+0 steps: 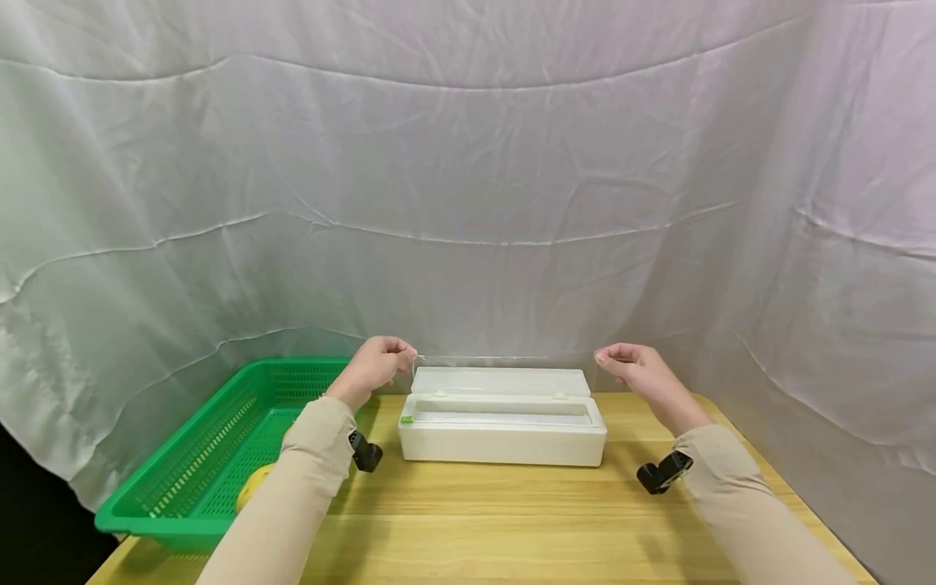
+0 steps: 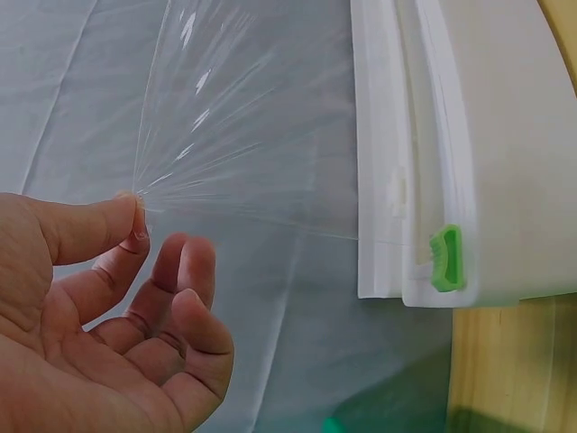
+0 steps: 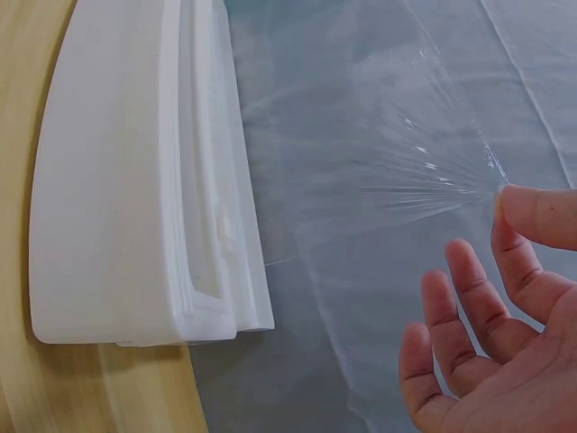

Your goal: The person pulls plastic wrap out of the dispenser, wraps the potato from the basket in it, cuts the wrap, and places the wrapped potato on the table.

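Observation:
A sheet of clear plastic wrap point(image 2: 234, 135) stretches between my two hands above a white cling film dispenser box point(image 1: 503, 443). My left hand point(image 1: 376, 366) pinches one corner between thumb and forefinger; creases fan out from that grip in the left wrist view. Opposite it, my right hand point(image 1: 636, 370) pinches the other corner the same way, its remaining fingers loosely bent. The dispenser's lid point(image 1: 500, 381) is tipped back, and the film runs toward its slot. A green slide cutter point(image 2: 447, 259) sits at the left end of the box.
A green plastic basket point(image 1: 120, 508) stands on the left of the wooden table point(image 1: 475, 536), with a yellow item point(image 1: 253, 485) in it partly hidden by my left sleeve. A grey curtain point(image 1: 468, 179) hangs close behind the box and along the right side.

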`<move>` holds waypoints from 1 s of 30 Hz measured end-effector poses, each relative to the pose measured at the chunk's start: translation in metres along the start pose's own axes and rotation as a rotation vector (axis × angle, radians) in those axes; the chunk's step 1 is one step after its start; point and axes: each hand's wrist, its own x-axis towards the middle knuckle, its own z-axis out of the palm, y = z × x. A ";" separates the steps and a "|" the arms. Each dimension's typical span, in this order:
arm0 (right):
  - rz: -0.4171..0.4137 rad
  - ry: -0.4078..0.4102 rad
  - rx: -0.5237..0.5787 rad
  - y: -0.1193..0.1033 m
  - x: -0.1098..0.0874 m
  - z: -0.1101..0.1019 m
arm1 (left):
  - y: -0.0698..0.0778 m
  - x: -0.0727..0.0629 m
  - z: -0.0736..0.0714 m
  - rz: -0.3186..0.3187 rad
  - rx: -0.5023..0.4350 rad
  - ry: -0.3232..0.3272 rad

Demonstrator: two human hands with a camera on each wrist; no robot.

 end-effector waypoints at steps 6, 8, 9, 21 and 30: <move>-0.006 0.002 -0.006 -0.004 0.001 -0.003 | 0.003 0.001 -0.001 0.006 -0.008 -0.002; -0.004 0.002 -0.005 -0.006 0.000 -0.003 | 0.004 0.001 -0.001 0.011 -0.008 -0.004; -0.003 0.004 0.001 -0.007 0.000 -0.004 | 0.004 0.001 -0.001 0.013 -0.007 -0.004; -0.023 0.010 -0.012 -0.012 0.003 -0.010 | 0.012 0.000 -0.006 0.031 -0.013 -0.002; -0.032 0.007 -0.003 -0.018 0.002 -0.014 | 0.020 0.001 -0.010 0.034 -0.019 -0.009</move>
